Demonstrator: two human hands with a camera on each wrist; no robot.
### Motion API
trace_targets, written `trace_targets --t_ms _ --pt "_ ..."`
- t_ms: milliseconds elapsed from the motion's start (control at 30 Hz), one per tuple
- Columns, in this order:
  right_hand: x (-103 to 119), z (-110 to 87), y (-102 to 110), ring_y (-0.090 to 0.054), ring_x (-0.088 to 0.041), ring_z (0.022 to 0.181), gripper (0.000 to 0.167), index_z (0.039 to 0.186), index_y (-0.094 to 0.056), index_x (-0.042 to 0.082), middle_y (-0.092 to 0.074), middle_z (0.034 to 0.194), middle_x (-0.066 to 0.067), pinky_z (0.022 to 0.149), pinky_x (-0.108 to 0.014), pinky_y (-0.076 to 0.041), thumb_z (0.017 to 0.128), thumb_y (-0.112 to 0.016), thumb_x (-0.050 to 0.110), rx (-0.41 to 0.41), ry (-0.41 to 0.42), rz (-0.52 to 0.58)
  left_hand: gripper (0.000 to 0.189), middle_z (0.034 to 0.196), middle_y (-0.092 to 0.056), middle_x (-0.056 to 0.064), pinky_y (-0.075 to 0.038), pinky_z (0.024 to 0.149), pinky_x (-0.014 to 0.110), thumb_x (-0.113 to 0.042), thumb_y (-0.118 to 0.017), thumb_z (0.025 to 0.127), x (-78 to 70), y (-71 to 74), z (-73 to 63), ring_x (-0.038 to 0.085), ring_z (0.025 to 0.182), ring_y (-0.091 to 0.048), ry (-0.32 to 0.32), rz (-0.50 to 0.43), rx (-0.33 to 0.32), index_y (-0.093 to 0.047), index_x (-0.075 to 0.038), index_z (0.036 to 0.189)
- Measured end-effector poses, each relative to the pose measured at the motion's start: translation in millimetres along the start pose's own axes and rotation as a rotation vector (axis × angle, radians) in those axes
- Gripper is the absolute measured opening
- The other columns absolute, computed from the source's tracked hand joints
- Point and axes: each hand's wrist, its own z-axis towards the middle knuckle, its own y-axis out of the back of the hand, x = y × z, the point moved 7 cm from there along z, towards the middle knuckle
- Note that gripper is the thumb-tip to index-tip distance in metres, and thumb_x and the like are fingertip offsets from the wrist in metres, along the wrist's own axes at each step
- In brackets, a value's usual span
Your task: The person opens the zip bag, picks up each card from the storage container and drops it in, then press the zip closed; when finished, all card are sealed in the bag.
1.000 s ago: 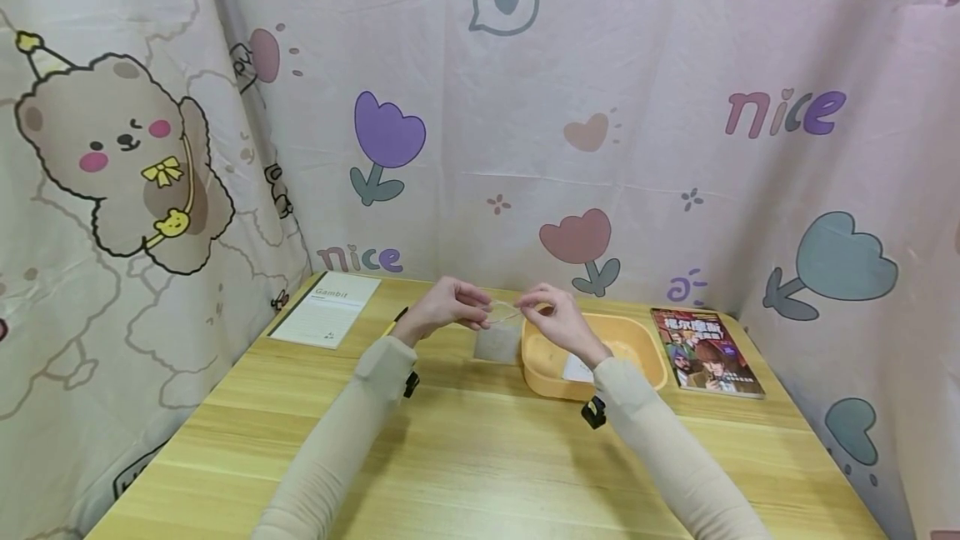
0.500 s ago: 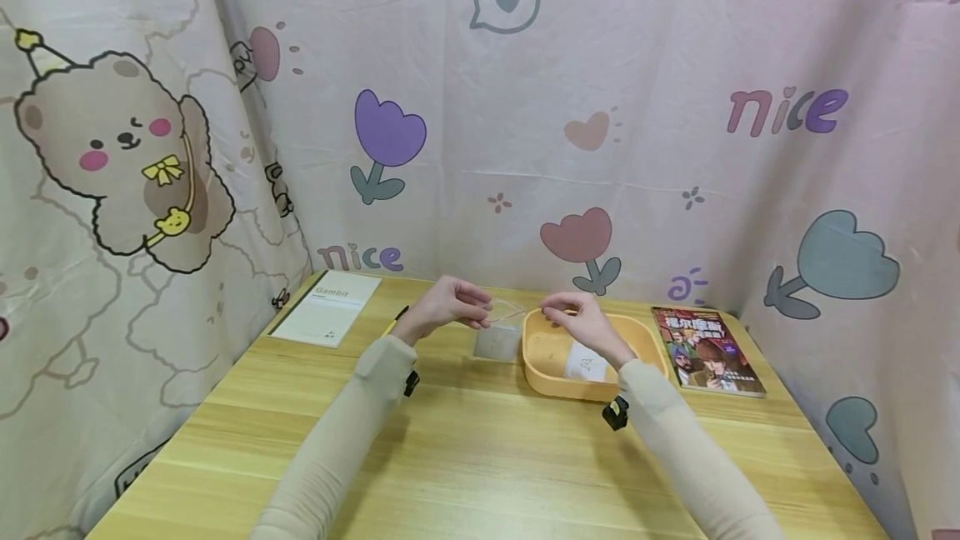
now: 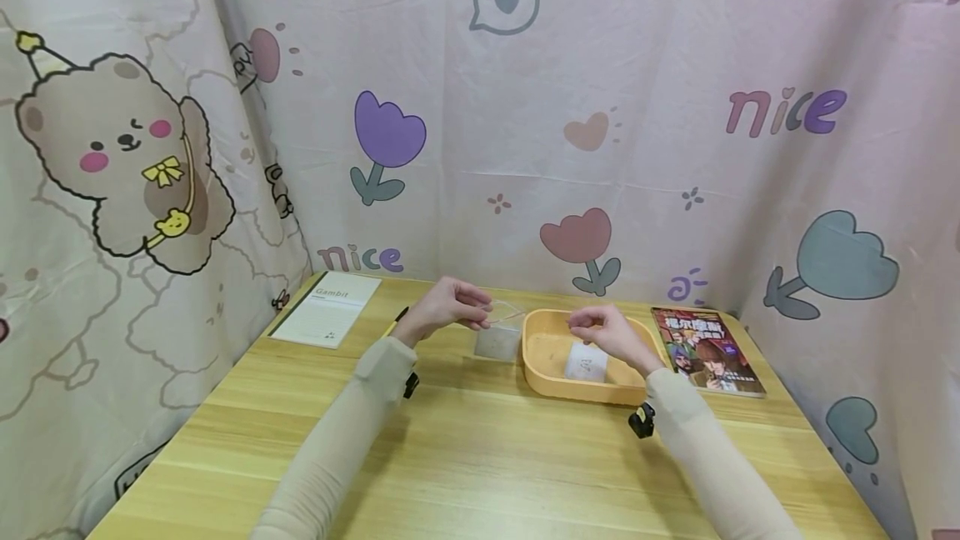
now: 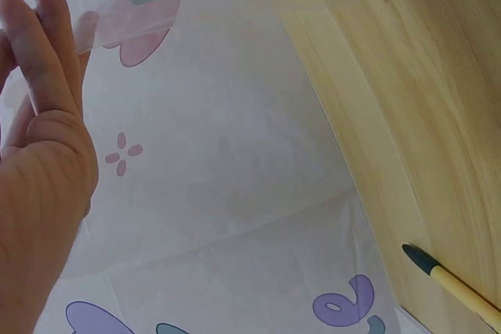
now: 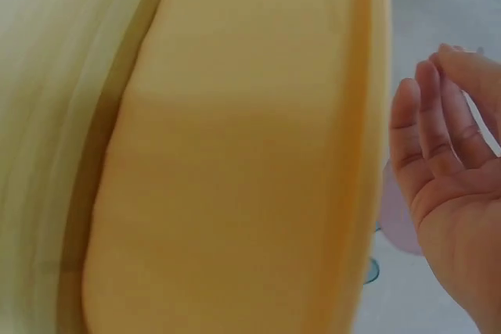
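Observation:
My left hand (image 3: 450, 304) pinches a clear plastic bag (image 3: 508, 310) by its mouth, above the table. A greyish rectangular panel (image 3: 497, 343) shows just below that mouth. In the left wrist view the panel has a teal edge and adjoins the film; I cannot tell whether it lies inside. My right hand (image 3: 611, 333) hovers over the yellow basin (image 3: 551, 386), apart from the bag. Its thumb and fingertips come together in the right wrist view, with nothing visible between them. Inside the basin lies a white packet (image 3: 587, 362) with a line drawing.
A white notebook (image 3: 326, 309) lies at the back left of the wooden table (image 3: 480, 465). Behind my left wrist is a yellow pen (image 4: 462, 295) with a dark tip. To the basin's right lies a colourful comic book (image 3: 705, 352). Printed curtains (image 3: 480, 107) stand behind.
My right hand has let go of the bag's mouth and moved right, over the basin, uncovering more of the white packet. My left hand stays in place with the bag.

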Motion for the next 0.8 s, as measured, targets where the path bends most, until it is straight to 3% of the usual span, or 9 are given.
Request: trace_targets --t_ms 133,300,567,800 --pt "-10 -5.6 4 -0.065 -0.024 0.09 0.025 0.114 -0.067 -0.008 -0.067 0.107 -0.029 0.068 -0.027 -0.059 0.091 -0.066 0.003 -0.006 -0.027 -0.03 0.036 0.116 -0.068 0.027 -0.061 0.084 0.047 0.002 -0.07 0.087 1.3 1.6 -0.4 0.023 0.079 -0.074 -0.005 0.008 -0.008 -0.062 0.008 0.122" --pt "-26 -12.3 13 -0.064 -0.024 0.095 0.026 0.115 -0.068 -0.004 -0.069 0.109 -0.023 0.074 -0.023 -0.057 0.089 -0.066 0.0 -0.031 -0.078 -0.116 0.035 0.114 -0.068 0.026 -0.063 0.077 0.039 0.003 -0.069 0.087 -0.4 3.7 -0.9 0.022 0.078 -0.074 -0.016 0.012 -0.02 -0.062 0.009 0.121" --pt "-44 -20.0 17 -0.066 -0.032 0.091 0.029 0.106 -0.069 -0.009 -0.071 0.101 -0.022 0.085 -0.041 -0.058 0.078 -0.068 -0.012 0.01 -0.095 -0.284 0.036 0.12 -0.063 0.032 -0.063 0.075 0.036 0.004 -0.067 0.089 -3.3 3.1 -1.9 0.021 0.078 -0.074 -0.029 0.007 -0.011 -0.06 0.011 0.123" --pt "-56 -24.6 13 -0.064 -0.034 0.095 0.041 0.111 -0.068 -0.008 -0.068 0.107 -0.024 0.087 -0.047 -0.057 0.071 -0.072 -0.013 0.048 -0.211 -0.258 0.04 0.123 -0.059 0.037 -0.063 0.072 0.031 0.005 -0.066 0.089 -5.7 3.2 -2.3 0.02 0.077 -0.074 -0.04 -0.006 -0.007 -0.055 0.015 0.126"
